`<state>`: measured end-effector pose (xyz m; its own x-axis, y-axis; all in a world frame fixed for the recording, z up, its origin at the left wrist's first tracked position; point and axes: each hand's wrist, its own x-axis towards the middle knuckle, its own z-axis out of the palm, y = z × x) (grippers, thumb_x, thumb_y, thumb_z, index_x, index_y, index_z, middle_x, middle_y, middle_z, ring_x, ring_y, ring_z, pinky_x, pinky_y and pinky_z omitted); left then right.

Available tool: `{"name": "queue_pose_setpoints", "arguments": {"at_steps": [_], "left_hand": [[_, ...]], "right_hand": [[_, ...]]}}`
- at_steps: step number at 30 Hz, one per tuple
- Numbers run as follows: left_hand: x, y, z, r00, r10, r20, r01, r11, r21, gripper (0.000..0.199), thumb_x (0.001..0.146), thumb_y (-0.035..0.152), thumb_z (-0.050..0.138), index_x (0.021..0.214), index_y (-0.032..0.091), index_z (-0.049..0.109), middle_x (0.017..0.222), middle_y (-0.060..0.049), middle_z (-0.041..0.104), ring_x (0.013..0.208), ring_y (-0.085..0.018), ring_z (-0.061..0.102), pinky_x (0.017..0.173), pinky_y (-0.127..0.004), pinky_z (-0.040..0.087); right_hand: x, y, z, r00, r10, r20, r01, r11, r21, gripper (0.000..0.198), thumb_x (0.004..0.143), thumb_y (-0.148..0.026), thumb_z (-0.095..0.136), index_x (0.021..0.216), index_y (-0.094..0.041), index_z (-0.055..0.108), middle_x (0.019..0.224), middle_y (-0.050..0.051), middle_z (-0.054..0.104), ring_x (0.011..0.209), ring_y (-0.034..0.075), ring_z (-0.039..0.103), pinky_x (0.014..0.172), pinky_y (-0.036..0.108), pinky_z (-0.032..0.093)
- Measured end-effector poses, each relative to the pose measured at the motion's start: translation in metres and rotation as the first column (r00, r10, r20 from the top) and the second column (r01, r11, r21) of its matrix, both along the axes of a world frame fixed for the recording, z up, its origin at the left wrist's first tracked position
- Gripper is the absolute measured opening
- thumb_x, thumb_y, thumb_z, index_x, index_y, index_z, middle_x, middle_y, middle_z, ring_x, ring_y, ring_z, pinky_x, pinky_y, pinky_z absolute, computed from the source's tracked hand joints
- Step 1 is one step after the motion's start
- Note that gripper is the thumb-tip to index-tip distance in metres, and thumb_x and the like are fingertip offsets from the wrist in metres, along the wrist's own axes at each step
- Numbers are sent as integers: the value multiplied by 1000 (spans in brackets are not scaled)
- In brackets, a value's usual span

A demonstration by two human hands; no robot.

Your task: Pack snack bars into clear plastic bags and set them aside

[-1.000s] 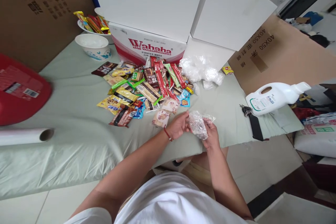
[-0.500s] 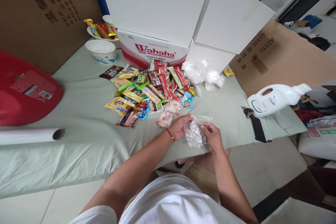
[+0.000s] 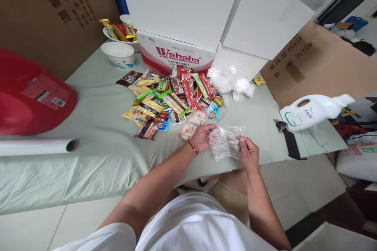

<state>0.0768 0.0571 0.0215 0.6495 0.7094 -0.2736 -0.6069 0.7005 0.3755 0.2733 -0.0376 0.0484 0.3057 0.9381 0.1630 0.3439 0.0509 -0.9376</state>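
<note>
Between my hands a crinkled clear plastic bag is spread above the table's front edge. My left hand grips its left side, a red bracelet on the wrist. With thumb and fingers, my right hand pinches the bag's right edge. Just behind my left hand lie round pastries in printed clear wrappers. Beyond them is a heap of packaged snacks in yellow, brown, red and green wrappers. More crumpled clear plastic bags are piled to the heap's right.
White boxes stand on a Wahaba-style red-and-white carton at the back. Paper bowls sit back left. A red container and white tube are at left. Right are a detergent bottle, keys and phone.
My right hand has moved to the right, away from my left. The bunched plastic bag is now pulled out wider and flatter between them.
</note>
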Motion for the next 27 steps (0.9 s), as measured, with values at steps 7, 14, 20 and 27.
{"name": "queue_pose_setpoints", "arguments": {"at_steps": [7,14,20,27], "left_hand": [[-5,-7,5,985,-155,82,143,980,138,50,61,16,72,111,18,71,90,-5,72,46,-4,39,39,-18,14],[2,-7,3,997,-51,-63,63,974,216,47,58,32,94,95,15,71,63,5,56,44,-2,37,41,-17,14],[4,-8,6,990,-109,-91,126,968,217,54,74,68,77,84,16,63,61,4,52,42,-5,39,36,-19,10],[5,-8,6,984,-93,-150,132,953,272,47,63,47,90,74,18,56,53,7,49,38,-2,33,37,-17,15]], "right_hand": [[-1,5,-19,984,-108,-142,96,991,-88,48,86,-66,67,92,-19,77,63,-3,53,57,13,40,56,27,33],[3,8,-25,975,-121,-189,105,990,-90,46,87,-62,69,96,-18,77,61,-5,48,56,12,37,56,26,30],[2,5,-24,982,-122,-143,112,990,-82,45,87,-61,69,96,-18,78,63,-4,52,57,13,41,56,26,33],[8,4,-19,980,-167,-104,161,985,-65,44,87,-61,69,94,-19,78,59,-5,50,55,13,42,56,27,33]]}}
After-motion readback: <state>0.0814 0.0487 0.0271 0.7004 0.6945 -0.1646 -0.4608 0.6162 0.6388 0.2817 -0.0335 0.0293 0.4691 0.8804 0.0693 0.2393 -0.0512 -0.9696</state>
